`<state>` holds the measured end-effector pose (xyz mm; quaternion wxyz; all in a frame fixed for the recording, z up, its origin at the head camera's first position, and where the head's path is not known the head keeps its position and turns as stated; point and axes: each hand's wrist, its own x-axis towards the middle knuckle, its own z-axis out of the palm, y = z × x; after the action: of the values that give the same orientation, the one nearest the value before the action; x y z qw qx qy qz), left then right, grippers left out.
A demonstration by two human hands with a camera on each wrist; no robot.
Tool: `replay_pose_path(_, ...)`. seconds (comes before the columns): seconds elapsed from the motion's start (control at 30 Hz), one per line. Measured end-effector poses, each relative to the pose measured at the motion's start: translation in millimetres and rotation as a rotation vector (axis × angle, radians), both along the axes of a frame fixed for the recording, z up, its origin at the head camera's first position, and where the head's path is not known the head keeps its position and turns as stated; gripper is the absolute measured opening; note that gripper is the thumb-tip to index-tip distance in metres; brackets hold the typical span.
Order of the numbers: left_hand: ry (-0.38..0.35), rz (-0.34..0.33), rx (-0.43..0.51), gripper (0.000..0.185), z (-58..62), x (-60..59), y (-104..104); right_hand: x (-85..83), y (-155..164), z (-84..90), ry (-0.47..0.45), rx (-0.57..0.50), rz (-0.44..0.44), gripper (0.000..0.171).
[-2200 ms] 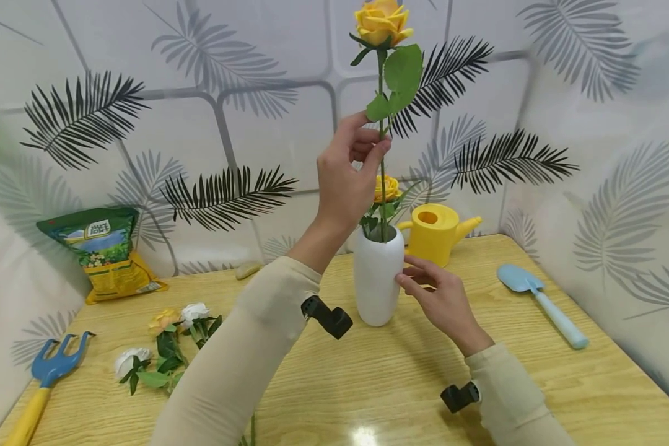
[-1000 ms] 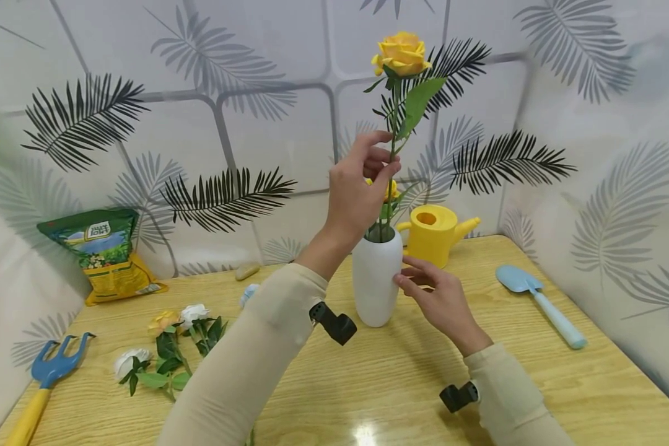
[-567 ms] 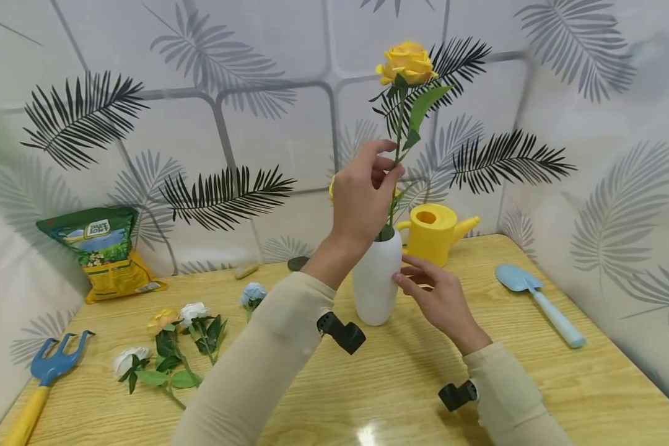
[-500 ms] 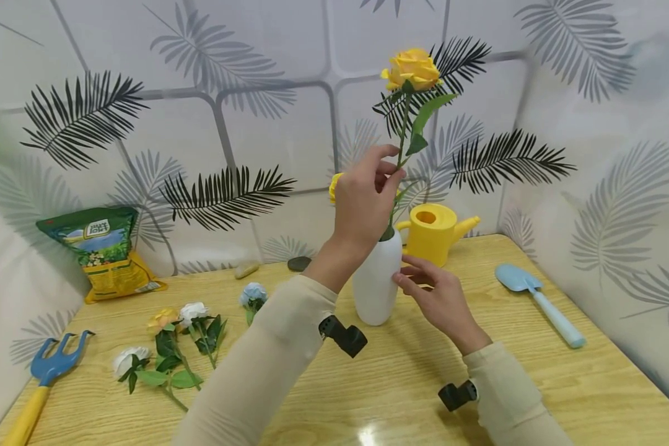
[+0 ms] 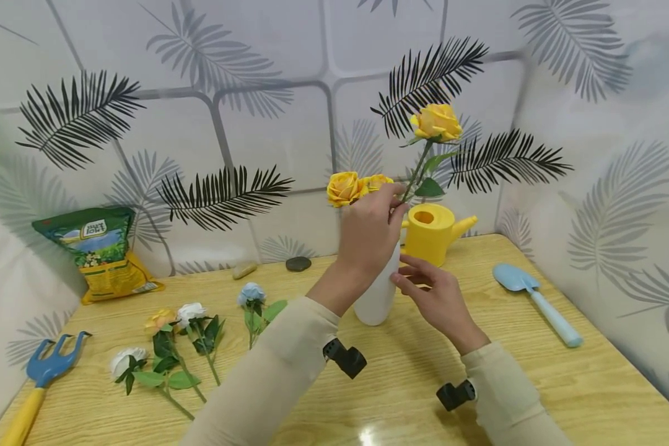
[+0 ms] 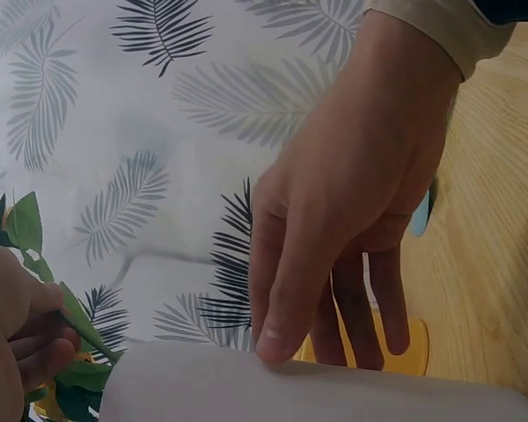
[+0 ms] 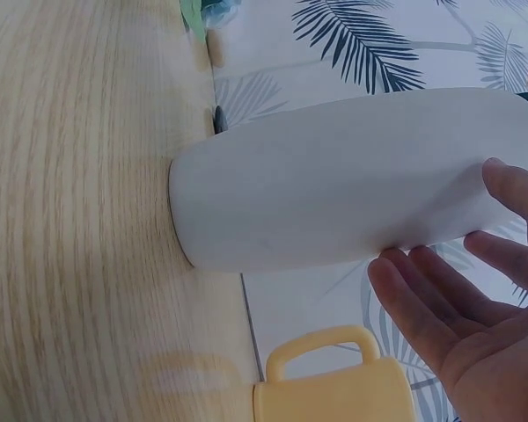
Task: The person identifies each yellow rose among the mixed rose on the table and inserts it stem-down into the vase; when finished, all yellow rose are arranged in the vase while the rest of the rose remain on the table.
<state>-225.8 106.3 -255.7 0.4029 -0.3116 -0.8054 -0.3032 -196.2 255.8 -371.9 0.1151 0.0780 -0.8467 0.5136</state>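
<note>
Fingers of the left hand [image 5: 370, 226] pinch the yellow rose [image 5: 436, 122] stem above the white vase [image 5: 377, 296] on the bench [image 5: 535, 384], guiding it, while the right hand [image 5: 432, 300], fingers extended, steadies the vase.

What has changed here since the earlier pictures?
The left hand, pinching the long-stemmed yellow rose throughout, has lowered its stem deep into the white ceramic vase; the bloom now sits far lower, tilted right, and the hand is near the vase mouth. The right hand still steadies the vase side. The loose flowers on the wooden table have not moved.
</note>
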Motion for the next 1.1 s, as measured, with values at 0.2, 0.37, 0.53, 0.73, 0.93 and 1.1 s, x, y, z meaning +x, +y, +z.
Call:
replay_pose_path(0.2,0.000,0.025,-0.080,0.014,-14.4,2.5,0.2,3.6,3.8,-0.5,0.014,0.020,-0.018,0.046)
replay_pose_path(0.37,-0.046,0.025,-0.086,0.013,-19.8,2.8,-2.8,3.3,3.7,-1.2,0.020,0.011,-0.011,0.046)
replay_pose_path(0.53,-0.095,0.041,-0.107,0.012,-20.7,4.6,-7.9,1.7,2.0,-1.4,0.033,0.001,-0.008,0.046)
replay_pose_path(0.73,-0.121,0.063,-0.149,0.010,-22.8,4.4,-12.1,0.9,-0.1,-0.1,0.032,0.011,-0.013,0.045)
replay_pose_path(0.93,-0.141,0.030,-0.136,0.010,-27.2,2.3,-14.7,1.2,-1.9,1.0,0.016,0.009,-0.012,0.046)
replay_pose_path(1.1,-0.157,0.007,-0.126,0.010,-28.3,3.4,-16.8,1.6,-2.6,1.2,0.019,0.016,-0.017,0.046)
